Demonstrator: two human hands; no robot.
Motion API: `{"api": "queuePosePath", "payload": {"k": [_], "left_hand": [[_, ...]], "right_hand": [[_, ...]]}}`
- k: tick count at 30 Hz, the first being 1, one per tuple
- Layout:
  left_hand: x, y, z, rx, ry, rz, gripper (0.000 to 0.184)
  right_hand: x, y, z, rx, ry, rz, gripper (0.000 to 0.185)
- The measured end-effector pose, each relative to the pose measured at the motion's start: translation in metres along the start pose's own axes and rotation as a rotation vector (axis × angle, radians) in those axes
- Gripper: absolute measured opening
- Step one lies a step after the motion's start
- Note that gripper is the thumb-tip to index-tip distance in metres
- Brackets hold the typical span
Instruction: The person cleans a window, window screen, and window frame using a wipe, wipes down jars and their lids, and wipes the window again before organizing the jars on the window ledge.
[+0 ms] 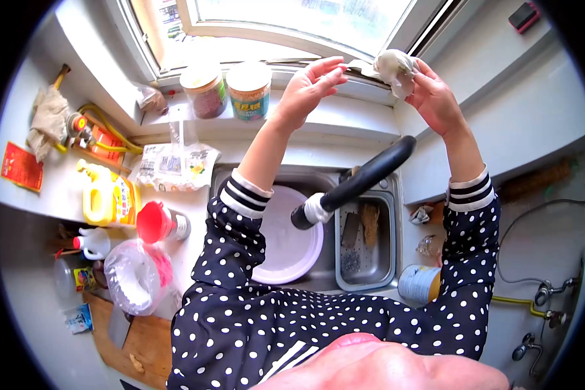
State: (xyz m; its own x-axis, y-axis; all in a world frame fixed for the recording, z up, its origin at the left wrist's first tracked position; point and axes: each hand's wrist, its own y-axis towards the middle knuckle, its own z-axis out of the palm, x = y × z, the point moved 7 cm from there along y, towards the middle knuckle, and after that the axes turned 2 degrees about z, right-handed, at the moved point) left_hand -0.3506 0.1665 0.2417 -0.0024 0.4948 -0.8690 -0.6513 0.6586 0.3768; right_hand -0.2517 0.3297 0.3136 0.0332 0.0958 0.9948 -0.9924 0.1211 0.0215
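My right hand [434,99] is closed on a crumpled off-white cloth [395,70] in front of the window frame, at the right end of the sill. My left hand [311,90] is raised over the sill with its fingers stretched out and nothing seen in it. A thin end of the cloth reaches toward my left fingertips; whether they touch it I cannot tell. Two lidded jars, one with dark contents [205,97] and one with a teal label [249,97], stand on the windowsill [351,114] left of my left hand.
Below my arms is a steel sink [318,281] holding a pale basin [292,250], with a black faucet [370,175] arching over it. On the left counter are a yellow jug [110,198], a red-topped container [159,222], a plastic bag [135,276] and a cleaver [119,325] on a cutting board [151,341].
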Motion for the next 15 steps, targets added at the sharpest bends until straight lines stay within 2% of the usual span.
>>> {"api": "queuePosePath", "payload": {"k": [3, 6, 7, 8, 10, 11, 12, 14, 15], "left_hand": [[-0.055, -0.042, 0.024, -0.042, -0.037, 0.086, 0.045], [-0.086, -0.088, 0.04, -0.021, 0.046, 0.124, 0.049], [-0.099, -0.103, 0.042, -0.017, 0.054, 0.171, 0.044], [-0.108, -0.119, 0.04, -0.041, 0.085, 0.25, 0.036], [-0.116, -0.149, 0.033, -0.112, -0.021, 0.081, 0.03], [-0.125, -0.167, 0.034, -0.125, -0.03, 0.07, 0.026], [-0.122, -0.181, 0.025, -0.119, 0.062, 0.021, 0.028], [-0.124, -0.221, 0.029, -0.244, 0.172, -0.03, 0.017], [-0.123, -0.24, 0.02, -0.166, 0.413, -0.069, 0.031]], "right_hand": [[0.007, -0.026, 0.049, 0.053, 0.081, -0.002, 0.036], [0.007, -0.056, 0.103, 0.14, -0.043, -0.02, 0.037], [0.004, -0.064, 0.115, 0.167, -0.202, -0.007, 0.034], [0.001, -0.073, 0.123, 0.118, -0.214, -0.027, 0.03], [0.008, -0.095, 0.162, -0.026, -0.238, -0.068, 0.021], [0.007, -0.106, 0.178, 0.1, -0.205, -0.112, 0.021], [0.002, -0.114, 0.188, 0.079, -0.223, -0.124, 0.02], [-0.026, -0.132, 0.197, 0.147, -0.178, -0.08, 0.02], [-0.036, -0.137, 0.197, 0.133, -0.393, -0.264, 0.026]]}}
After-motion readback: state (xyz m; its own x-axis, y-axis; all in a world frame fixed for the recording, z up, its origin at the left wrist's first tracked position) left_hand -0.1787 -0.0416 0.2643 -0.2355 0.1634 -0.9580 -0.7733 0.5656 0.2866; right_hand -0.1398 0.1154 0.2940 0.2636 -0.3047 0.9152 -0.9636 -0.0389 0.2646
